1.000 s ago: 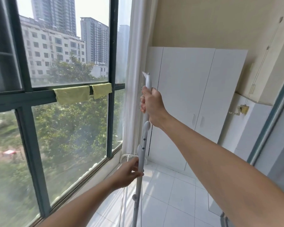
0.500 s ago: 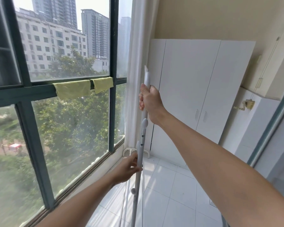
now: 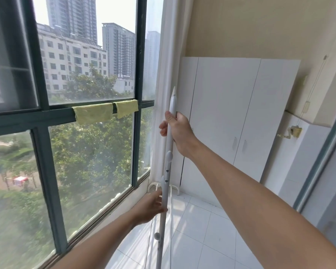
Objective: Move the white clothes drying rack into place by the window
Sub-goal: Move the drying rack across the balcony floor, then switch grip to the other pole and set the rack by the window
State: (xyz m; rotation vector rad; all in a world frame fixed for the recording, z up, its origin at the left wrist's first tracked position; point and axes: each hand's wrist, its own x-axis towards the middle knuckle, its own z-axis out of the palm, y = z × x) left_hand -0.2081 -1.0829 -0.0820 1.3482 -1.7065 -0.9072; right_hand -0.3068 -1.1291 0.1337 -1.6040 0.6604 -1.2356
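The white clothes drying rack (image 3: 168,167) shows as a folded upright pole with round knobs, standing just right of the window (image 3: 93,156). My right hand (image 3: 177,131) grips the pole near its pointed top. My left hand (image 3: 150,207) holds the pole lower down, close to the window sill. Thin white bars of the rack run down beside the pole toward the floor. Its foot lies below the frame edge.
A white curtain (image 3: 161,94) hangs in the corner behind the pole. A white two-door cabinet (image 3: 231,117) stands against the far wall. Two yellow-green cloths (image 3: 105,111) hang on the window's crossbar. White floor tiles (image 3: 198,230) stretch to the right; a brass crank (image 3: 291,132) sits on the right wall.
The view has shifted and the rack pole stands a little closer to the corner. Both hands keep their hold on the pole.
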